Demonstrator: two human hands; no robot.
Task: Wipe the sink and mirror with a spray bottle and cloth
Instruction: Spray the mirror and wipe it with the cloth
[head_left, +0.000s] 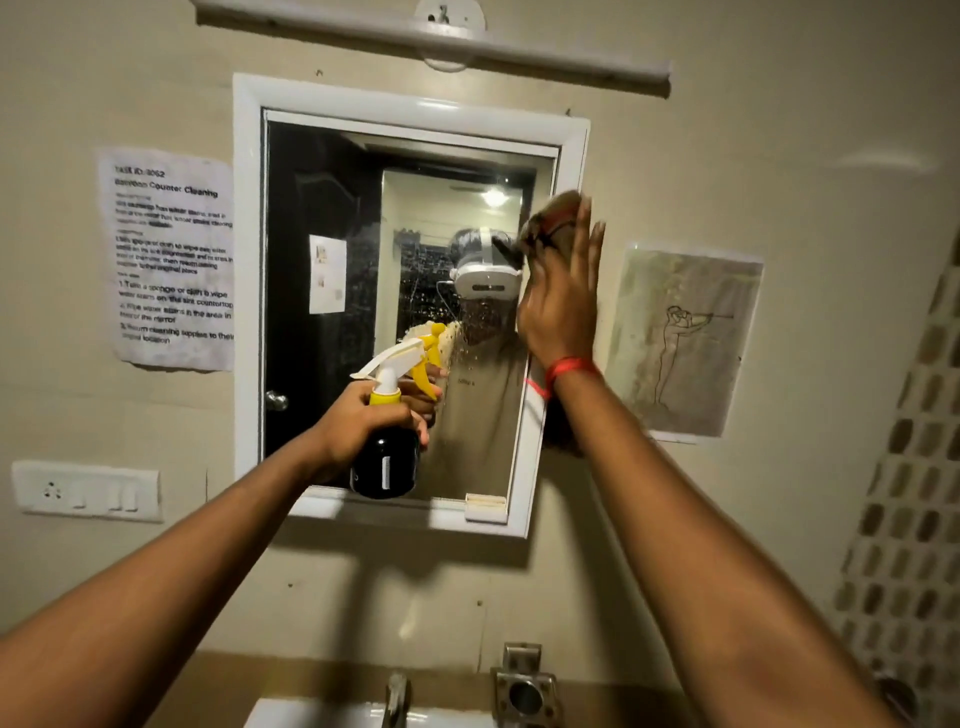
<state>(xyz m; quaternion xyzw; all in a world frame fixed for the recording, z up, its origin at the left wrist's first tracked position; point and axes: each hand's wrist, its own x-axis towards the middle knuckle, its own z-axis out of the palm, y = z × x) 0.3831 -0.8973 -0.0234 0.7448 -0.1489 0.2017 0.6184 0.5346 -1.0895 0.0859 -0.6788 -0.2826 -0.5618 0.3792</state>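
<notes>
The mirror step is under way. The right hand (558, 306), fingers spread flat, presses a brown cloth (550, 215) against the right edge of the white-framed wall mirror (332, 208). The left hand (363, 421) is wrapped around a black spray bottle with a yellow-and-white trigger (387, 457), aimed at the glass. Next, I reckon, broad strokes leftward across the droplets; the white sink (311, 714) below waits.

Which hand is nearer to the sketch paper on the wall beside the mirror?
Right. The right hand, raised at the mirror's right edge, is just left of the sketch paper. The left hand holds the spray bottle further left.
</notes>
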